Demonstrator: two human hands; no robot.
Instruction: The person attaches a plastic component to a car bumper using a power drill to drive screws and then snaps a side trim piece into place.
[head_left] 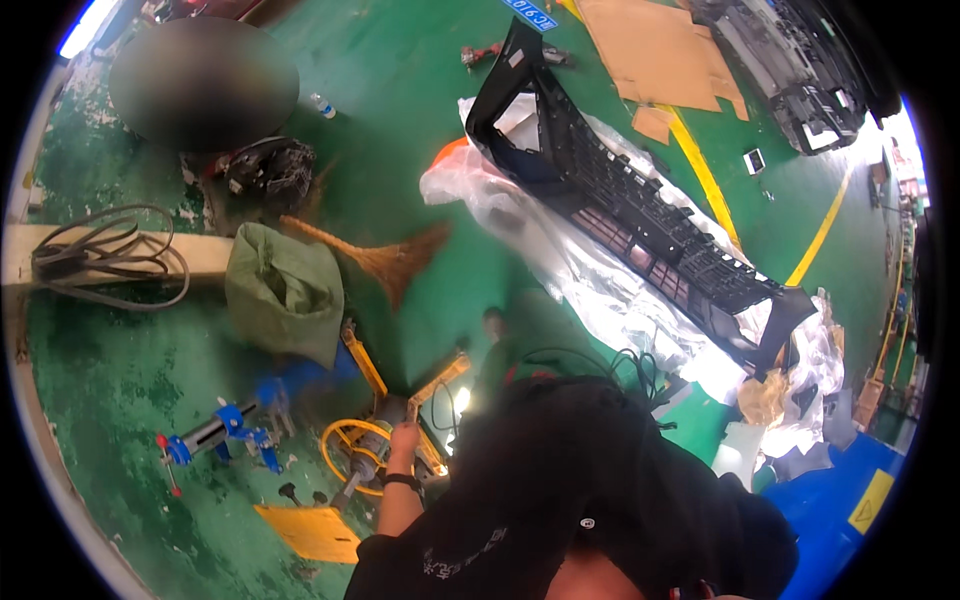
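My left hand (404,440), with a dark band at the wrist, is closed at the post of a yellow metal stand (440,385). The exact part inside its fingers is small and partly hidden. Beside the hand is the stand's round yellow handwheel (338,437), and a flat yellow plate (312,532) lies below it. My right hand does not show; my black top covers the lower middle. Ahead to the right, a black car bumper (640,235) rests on crumpled clear plastic wrap (560,260) on the green floor.
A blue clamp-like tool (215,432) stands at left. Near it are a green sack (285,290), a straw broom (385,262) and a coiled cable (85,262). Flattened cardboard (655,50) and a power tool (482,55) lie farther off. A blue object (830,510) fills the lower right.
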